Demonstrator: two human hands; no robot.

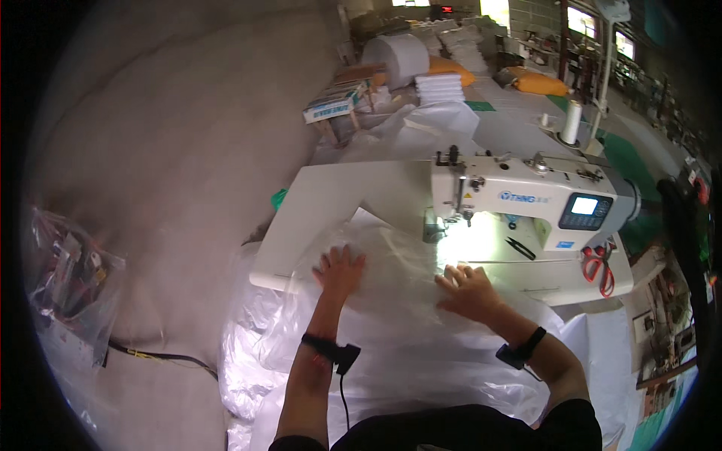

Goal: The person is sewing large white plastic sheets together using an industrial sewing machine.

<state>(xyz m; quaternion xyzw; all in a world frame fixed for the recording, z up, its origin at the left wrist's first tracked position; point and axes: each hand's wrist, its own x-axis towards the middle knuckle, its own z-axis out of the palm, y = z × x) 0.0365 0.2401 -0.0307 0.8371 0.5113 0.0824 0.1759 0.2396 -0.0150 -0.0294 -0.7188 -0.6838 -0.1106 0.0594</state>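
A large translucent plastic sheet lies over the front of a white sewing table and spills down in folds toward me. My left hand rests flat on it, fingers spread. On the sheet's right part, just in front of the lit needle area, is my right hand, its fingers apart and slightly bent. The white sewing machine stands beyond that hand, with its lamp shining on the table under the head. A white corner of material shows at the sheet's far edge.
Black thread snips and red-handled scissors lie on the table's right side. A white thread cone stands behind the machine. Farther back are a big white roll and orange sacks. A clear bag sits at far left.
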